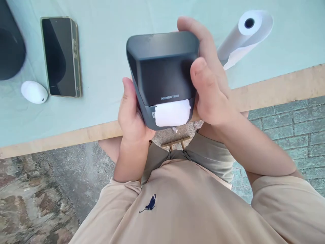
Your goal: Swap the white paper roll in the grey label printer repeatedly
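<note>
Pale-green table [106, 51] edged in wood, brick paving [284, 118] beneath it.

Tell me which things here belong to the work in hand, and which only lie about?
In hand: label printer, held by left hand and right hand; white paper at its slot.

Lying about: paper roll, phone, white oval object, dark object.

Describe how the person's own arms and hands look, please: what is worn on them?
Both the left hand and the right hand are bare: no gloves, rings or watch show. The forearms are uncovered too. Short beige sleeves of a shirt end near the elbows.
</note>
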A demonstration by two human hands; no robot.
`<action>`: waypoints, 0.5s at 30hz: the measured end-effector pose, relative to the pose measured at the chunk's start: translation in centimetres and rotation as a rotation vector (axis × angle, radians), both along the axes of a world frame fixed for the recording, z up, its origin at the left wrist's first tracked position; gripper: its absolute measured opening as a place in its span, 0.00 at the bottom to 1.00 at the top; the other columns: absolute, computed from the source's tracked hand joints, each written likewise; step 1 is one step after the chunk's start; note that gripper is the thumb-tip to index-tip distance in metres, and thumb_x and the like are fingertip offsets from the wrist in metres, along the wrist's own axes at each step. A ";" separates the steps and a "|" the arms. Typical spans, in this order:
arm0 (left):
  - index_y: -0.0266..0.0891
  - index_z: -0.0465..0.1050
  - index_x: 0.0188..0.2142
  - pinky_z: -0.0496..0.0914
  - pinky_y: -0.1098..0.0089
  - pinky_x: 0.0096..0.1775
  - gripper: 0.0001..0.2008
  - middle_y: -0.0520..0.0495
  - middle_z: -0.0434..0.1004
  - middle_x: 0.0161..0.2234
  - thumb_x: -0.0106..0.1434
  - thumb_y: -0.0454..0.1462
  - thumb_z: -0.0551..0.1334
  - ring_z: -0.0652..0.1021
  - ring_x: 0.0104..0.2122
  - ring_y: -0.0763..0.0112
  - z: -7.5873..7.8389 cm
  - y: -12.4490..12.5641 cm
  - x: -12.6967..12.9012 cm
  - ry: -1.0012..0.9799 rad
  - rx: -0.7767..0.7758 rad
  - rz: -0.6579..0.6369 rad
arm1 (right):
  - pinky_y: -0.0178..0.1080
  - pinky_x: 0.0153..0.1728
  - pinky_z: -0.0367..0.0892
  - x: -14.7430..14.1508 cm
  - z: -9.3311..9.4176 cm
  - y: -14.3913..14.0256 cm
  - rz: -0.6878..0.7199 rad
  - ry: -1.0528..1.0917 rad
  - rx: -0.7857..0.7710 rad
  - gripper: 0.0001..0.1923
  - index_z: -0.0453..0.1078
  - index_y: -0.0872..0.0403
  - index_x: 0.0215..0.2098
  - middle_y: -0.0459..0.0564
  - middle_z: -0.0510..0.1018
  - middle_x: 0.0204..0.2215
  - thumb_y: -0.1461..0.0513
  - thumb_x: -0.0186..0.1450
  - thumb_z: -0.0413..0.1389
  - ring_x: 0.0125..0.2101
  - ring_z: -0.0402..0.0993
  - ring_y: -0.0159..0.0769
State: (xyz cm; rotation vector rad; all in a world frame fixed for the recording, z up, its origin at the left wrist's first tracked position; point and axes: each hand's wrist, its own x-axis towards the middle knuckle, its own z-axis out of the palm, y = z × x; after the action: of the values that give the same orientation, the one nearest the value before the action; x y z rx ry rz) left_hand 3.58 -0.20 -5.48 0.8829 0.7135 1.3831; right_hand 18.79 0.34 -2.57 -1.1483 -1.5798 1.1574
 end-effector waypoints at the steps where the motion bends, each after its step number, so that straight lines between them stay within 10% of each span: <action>1: 0.43 0.80 0.45 0.53 0.52 0.75 0.21 0.54 0.84 0.53 0.75 0.47 0.49 0.70 0.67 0.57 0.1 0.0 -0.1 -0.025 0.026 -0.022 | 0.38 0.72 0.64 0.1 0.0 0.1 0.009 0.068 0.029 0.27 0.51 0.54 0.66 0.47 0.57 0.70 0.54 0.72 0.44 0.72 0.54 0.33; 10: 0.42 0.81 0.40 0.56 0.59 0.73 0.19 0.48 0.86 0.38 0.74 0.42 0.51 0.67 0.69 0.59 1.5 -1.0 -0.5 -0.028 -0.253 0.066 | 0.46 0.74 0.60 0.2 -0.4 0.3 0.105 0.061 0.079 0.43 0.49 0.52 0.69 0.53 0.59 0.69 0.45 0.64 0.58 0.72 0.55 0.44; 15: 0.43 0.78 0.43 0.65 0.51 0.68 0.24 0.45 0.83 0.46 0.74 0.53 0.49 0.61 0.72 0.55 2.1 -1.0 0.0 -0.027 -0.229 0.056 | 0.48 0.75 0.56 0.8 0.4 0.0 0.073 -0.044 0.094 0.44 0.52 0.51 0.69 0.52 0.56 0.71 0.47 0.62 0.61 0.72 0.54 0.44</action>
State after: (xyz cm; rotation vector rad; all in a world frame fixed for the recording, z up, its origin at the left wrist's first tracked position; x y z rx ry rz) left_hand 3.59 -1.21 -3.41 0.6671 0.8629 1.3289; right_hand 19.58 0.30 -2.19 -1.0690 -1.7044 1.0992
